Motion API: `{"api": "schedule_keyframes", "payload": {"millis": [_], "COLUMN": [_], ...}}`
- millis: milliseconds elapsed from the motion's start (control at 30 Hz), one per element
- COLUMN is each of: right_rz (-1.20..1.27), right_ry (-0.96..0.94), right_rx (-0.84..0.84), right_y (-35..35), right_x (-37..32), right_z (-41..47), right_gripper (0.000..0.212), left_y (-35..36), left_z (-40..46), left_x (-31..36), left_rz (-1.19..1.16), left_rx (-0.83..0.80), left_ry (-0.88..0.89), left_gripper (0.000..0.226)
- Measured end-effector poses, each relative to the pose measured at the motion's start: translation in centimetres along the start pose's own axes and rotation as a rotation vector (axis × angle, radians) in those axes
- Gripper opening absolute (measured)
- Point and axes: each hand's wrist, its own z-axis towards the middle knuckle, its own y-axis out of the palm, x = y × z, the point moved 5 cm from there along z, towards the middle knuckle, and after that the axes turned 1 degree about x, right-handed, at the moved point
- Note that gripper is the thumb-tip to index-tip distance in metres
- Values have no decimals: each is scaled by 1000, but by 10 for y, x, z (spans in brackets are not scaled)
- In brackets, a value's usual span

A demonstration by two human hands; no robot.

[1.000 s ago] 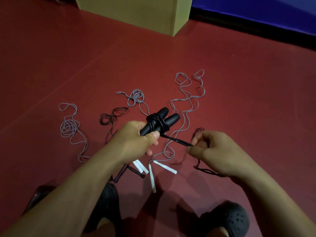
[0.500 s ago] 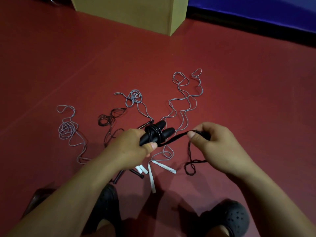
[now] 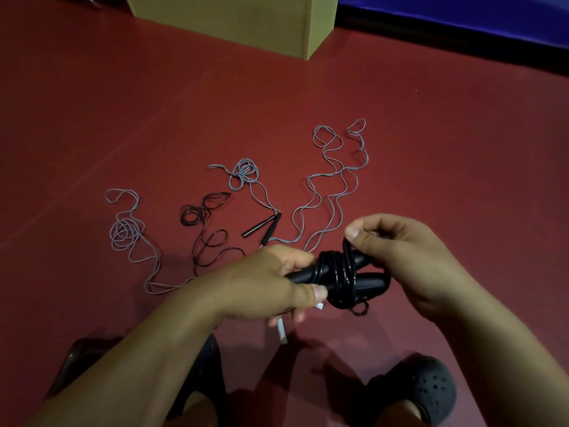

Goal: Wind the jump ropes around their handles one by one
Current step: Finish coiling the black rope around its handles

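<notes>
The left hand (image 3: pixel 261 285) is gripping the pair of black handles (image 3: pixel 363 277), fingers curled around their near ends, thumb lying on top. The black rope (image 3: pixel 335 272) is sitting in several coils around the middle of the handles. The right hand (image 3: pixel 397 257) is pinching the rope's loose end between thumb and fingers just above the handles. Beyond the handles, grey ropes (image 3: pixel 329 192) and another black rope (image 3: pixel 203 211) are lying loose on the red floor (image 3: pixel 123 118). A tan box (image 3: pixel 246 23) is standing far beyond the handles.

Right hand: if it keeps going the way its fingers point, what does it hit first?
The right hand points left, pinching the black rope; it would likely meet the wound black handles first, then the left hand. Depth unclear.
</notes>
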Motion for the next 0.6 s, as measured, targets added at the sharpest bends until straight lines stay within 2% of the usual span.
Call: {"api": "schedule_keyframes", "payload": {"millis": [133, 333, 400, 500, 600], "right_rz": [284, 549, 494, 178, 28], "right_ry": [194, 200, 147, 8, -25], "right_rx": [-129, -249, -354, -459, -198], "right_y": [4, 8, 13, 24, 19], "right_x": [2, 1, 0, 4, 8], "right_z": [0, 1, 3, 2, 5], "right_gripper": [15, 8, 5, 20, 20], "left_y": [1, 4, 6, 5, 4], "left_z": [-3, -2, -1, 4, 8], "left_x": [5, 13, 15, 14, 12], "left_rz": [-110, -319, -402, -523, -577], "left_rx": [-71, -154, -169, -132, -54], "left_ry": [54, 165, 194, 218, 220], "left_gripper": [5, 11, 17, 22, 21]}}
